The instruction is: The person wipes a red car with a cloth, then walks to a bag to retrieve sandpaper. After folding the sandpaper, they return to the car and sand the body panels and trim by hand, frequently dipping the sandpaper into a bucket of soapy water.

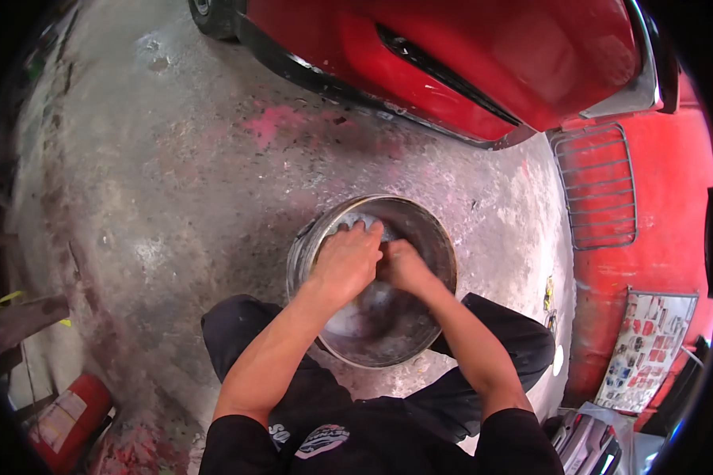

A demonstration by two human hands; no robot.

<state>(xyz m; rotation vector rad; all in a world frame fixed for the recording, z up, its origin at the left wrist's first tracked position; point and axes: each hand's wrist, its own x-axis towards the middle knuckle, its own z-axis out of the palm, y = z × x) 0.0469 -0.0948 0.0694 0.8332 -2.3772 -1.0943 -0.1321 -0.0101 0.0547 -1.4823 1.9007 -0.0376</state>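
Observation:
A round metal wheel rim or drum [444, 317] stands on the concrete floor between the person's knees, its open side facing up. My left hand [348, 257] reaches over its inner left side, fingers bent near the far inner wall; what they hold, if anything, is hidden. Close beside it, my right hand [404, 265] is curled into a fist inside the opening, slightly blurred, and I cannot make out anything in it. The inner surface looks grey and worn, with pale patches.
A red car body [451, 71] fills the top. Against the red wall [665, 182] at the right are a metal rack [598, 186] and a picture board [646, 352]. A red container [71, 423] lies at lower left. The floor [158, 198] is stained pink.

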